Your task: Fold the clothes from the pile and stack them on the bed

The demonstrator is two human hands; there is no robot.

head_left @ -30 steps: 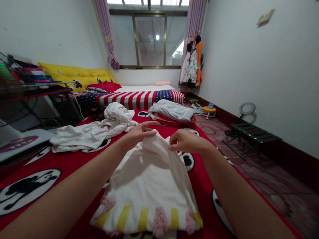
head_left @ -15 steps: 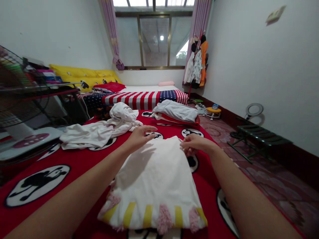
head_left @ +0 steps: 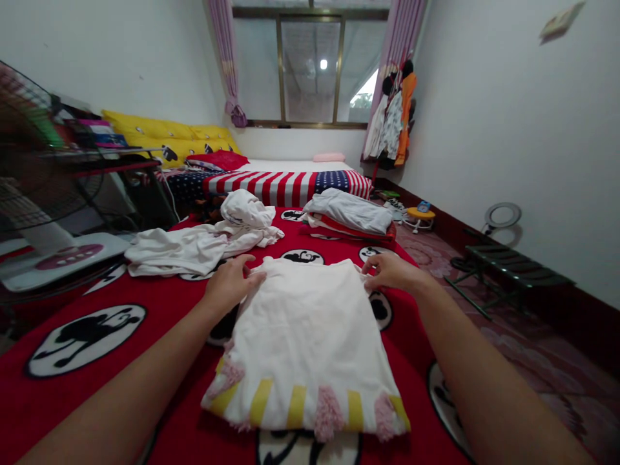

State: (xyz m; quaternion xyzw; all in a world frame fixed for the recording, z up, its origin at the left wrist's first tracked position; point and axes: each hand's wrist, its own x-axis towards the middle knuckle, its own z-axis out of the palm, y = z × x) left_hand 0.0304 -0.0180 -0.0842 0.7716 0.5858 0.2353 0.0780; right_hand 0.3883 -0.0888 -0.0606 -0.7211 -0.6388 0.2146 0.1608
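- Head view looked down on a white folded garment (head_left: 305, 336) lying flat on a red blanket (head_left: 159, 316) printed with black cartoon figures in white ovals.
- The garment's near edge carried yellow stripes and pink fuzzy tufts; no brand mark, label or lettering could be read on it.
- The left hand (head_left: 232, 284) lay on the far left corner of the garment, fingers spread a little and pressed flat to the cloth, thumb along the edge; it closed round nothing.
- The right hand (head_left: 390, 271) sat at the far right corner, fingers curled down onto the edge; whether they pinched the cloth or only rested on it could not be told.
- A loose heap of white clothes (head_left: 203, 242) lay just beyond the left hand, close to it but apart from the garment.
- A folded stack, grey on top over red (head_left: 351, 216), stood beyond the right hand, further up the blanket.
- Behind it a stars-and-stripes cover (head_left: 285, 184) spread over the bed, with yellow pillows (head_left: 159, 132) by the left wall.
- A standing fan (head_left: 33, 187) filled the left edge, and clothes hung on a rack (head_left: 394, 116) beside the window.
- No writing was readable anywhere in the room.
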